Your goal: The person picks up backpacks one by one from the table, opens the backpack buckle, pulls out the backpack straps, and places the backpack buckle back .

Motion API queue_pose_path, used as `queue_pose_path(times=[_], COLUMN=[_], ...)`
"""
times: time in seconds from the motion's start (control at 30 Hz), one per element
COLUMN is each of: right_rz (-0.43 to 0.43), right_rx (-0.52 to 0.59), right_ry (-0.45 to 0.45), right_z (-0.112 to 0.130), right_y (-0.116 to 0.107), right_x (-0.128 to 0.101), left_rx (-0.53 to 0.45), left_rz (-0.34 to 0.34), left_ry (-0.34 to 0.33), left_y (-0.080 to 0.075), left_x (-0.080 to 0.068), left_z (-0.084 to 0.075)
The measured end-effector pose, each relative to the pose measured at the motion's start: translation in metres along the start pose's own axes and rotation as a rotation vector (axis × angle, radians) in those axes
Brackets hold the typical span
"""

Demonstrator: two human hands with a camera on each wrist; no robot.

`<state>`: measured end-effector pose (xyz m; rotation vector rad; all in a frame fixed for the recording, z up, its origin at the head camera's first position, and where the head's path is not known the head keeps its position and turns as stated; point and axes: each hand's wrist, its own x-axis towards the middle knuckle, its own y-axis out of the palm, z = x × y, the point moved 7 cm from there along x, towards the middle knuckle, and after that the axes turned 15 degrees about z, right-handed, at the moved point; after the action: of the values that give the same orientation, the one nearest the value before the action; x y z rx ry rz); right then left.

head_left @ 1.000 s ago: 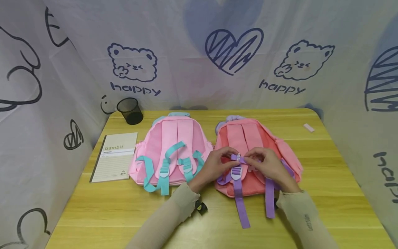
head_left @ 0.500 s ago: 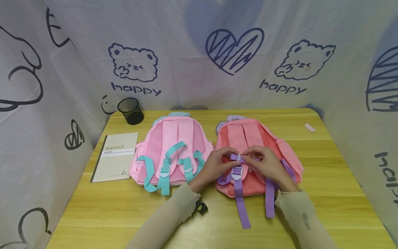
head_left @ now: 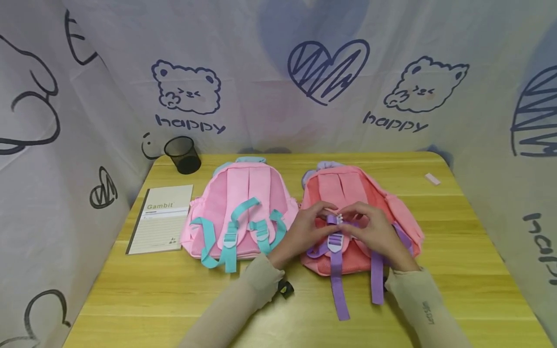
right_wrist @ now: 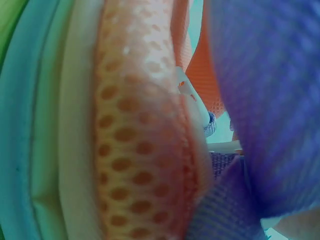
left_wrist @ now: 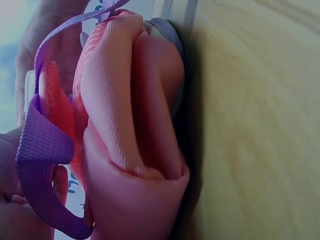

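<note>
A coral backpack [head_left: 348,186] lies with its shoulder straps up on the table. Over its left shoulder strap my two hands meet. My left hand [head_left: 306,229] pinches a purple webbing strap [head_left: 332,220] between thumb and fingers. Thumb and index of my right hand [head_left: 374,232] pinch a small white buckle [head_left: 340,219] on that strap. Just below sits a white ladder-lock slider [head_left: 335,242] with a purple tail hanging from it. In the left wrist view a purple strap [left_wrist: 47,135] loops beside the bag's side pocket [left_wrist: 135,200]. Purple webbing [right_wrist: 270,100] fills the right of the right wrist view.
A pink backpack [head_left: 237,193] with teal straps lies to the left. Beyond it are a notebook [head_left: 162,217] and a black mesh pen cup [head_left: 183,155]. A small pale pink block [head_left: 432,179] lies at the back right. Printed fabric [head_left: 256,96] hangs behind the table.
Both hands have shifted slightly right, and the left hand's grip has changed a little. The purple strap now stands in a tighter fold beside the white buckle. The slider below moved slightly right too.
</note>
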<state>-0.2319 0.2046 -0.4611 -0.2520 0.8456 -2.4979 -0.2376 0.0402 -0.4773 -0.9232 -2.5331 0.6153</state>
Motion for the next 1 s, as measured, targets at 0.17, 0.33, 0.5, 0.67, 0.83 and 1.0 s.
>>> queue_pose_path(times=[0.17, 0.33, 0.5, 0.67, 0.83, 1.0], right_rz=[0.015, 0.023, 0.031, 0.05, 0.07, 0.102], right_rx=[0.053, 0.114, 0.118, 0.088, 0.075, 0.102], right_ry=[0.04, 0.052, 0.047, 0.018, 0.003, 0.003], right_z=[-0.006, -0.012, -0.014, -0.013, -0.016, -0.021], right_y=[0.0, 0.0, 0.001, 0.0, -0.004, -0.005], right_x=[0.0, -0.002, -0.001, -0.001, -0.005, -0.009], left_rx=[-0.069, -0.081, -0.051, -0.074, -0.13, -0.087], left_rz=[0.046, 0.099, 0.101, 0.106, 0.127, 0.189], left_ry=[-0.047, -0.092, -0.118, -0.108, -0.109, -0.119], left_y=[0.004, 0.007, 0.007, 0.007, 0.008, 0.011], left_x=[0.001, 0.007, 0.01, 0.012, 0.013, 0.014], left_z=[0.005, 0.01, 0.013, 0.015, 0.017, 0.018])
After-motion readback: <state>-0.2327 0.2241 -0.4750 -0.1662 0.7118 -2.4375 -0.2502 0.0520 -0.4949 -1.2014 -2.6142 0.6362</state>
